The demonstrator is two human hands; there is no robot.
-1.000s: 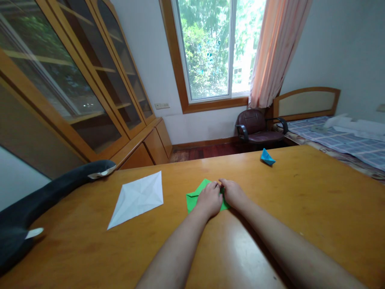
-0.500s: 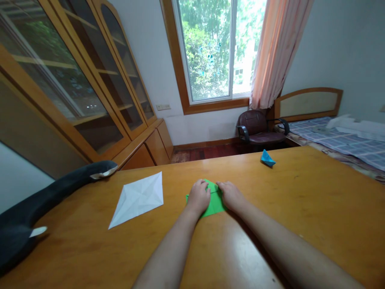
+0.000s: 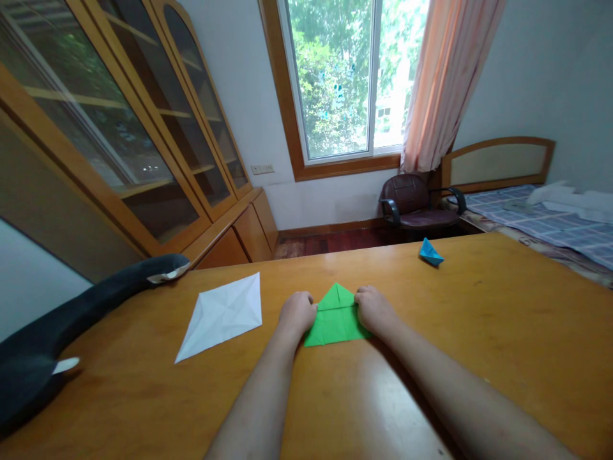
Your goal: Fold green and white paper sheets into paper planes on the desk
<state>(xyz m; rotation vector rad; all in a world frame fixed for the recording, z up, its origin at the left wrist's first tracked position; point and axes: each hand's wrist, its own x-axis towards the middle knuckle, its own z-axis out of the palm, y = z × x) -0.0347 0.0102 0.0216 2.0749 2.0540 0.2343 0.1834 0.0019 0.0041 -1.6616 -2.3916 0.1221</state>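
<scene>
A folded sheet of green paper (image 3: 337, 324) lies flat on the wooden table, with a triangular peak at its far side and a crease running across below the peak. My left hand (image 3: 297, 313) is closed at the paper's left edge, fingers curled onto it. On the opposite edge my right hand (image 3: 376, 311) pinches the paper, its fingertips near the right end of the crease. Both hands hide the side corners of the paper.
A creased white paper sheet (image 3: 225, 315) lies to the left. Beyond it, a dark curved plush-like object (image 3: 96, 297) rests along the table's left side. A small blue folded paper boat (image 3: 431, 253) sits near the far edge. Past the table stands a brown chair (image 3: 412, 201).
My left hand has slid left off the middle of the green paper to its left edge, baring the peak and crease. My right hand has shifted slightly right. The view has turned a little.
</scene>
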